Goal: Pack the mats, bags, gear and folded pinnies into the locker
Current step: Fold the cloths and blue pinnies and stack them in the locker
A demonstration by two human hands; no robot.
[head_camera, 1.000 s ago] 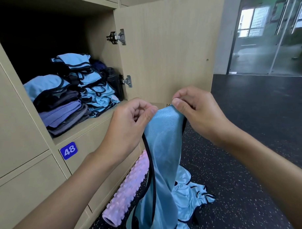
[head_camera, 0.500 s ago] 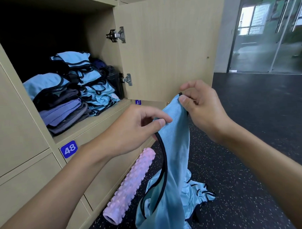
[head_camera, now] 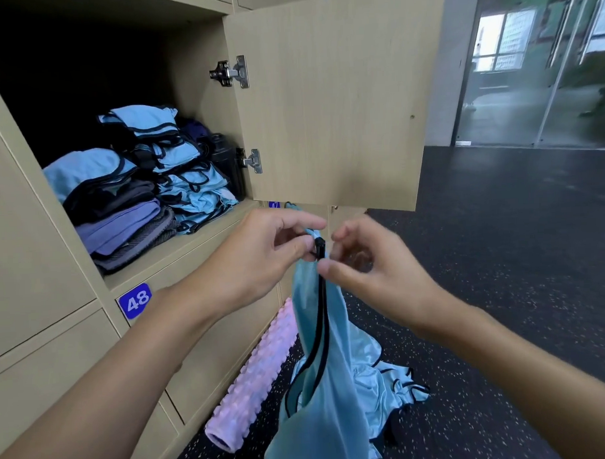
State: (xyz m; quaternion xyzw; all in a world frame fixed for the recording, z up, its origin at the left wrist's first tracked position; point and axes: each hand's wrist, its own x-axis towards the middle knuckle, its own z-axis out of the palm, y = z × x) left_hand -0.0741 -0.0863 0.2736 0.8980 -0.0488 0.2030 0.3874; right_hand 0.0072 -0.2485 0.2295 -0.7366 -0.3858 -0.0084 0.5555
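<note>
Both hands pinched the blue pinny [head_camera: 327,335] at its top, right of the open locker [head_camera: 205,232].
Folded pinnies [head_camera: 175,165] sat up-left of my left hand [head_camera: 261,254], pink roller [head_camera: 258,378] below it. Left hand gripped the black trim, right hand [head_camera: 374,271] pinched just beside; loose pinnies [head_camera: 385,381] lay on the floor below my right.

Locker shelf [head_camera: 205,238], as I view it: 2 stacks, folded blue pinnies [head_camera: 189,180] right, purple-grey mats [head_camera: 122,228] left. Speckled floor [head_camera: 501,256]: pink roller [head_camera: 255,378] along the lockers, crumpled pinnies [head_camera: 389,387] just beside it.
</note>
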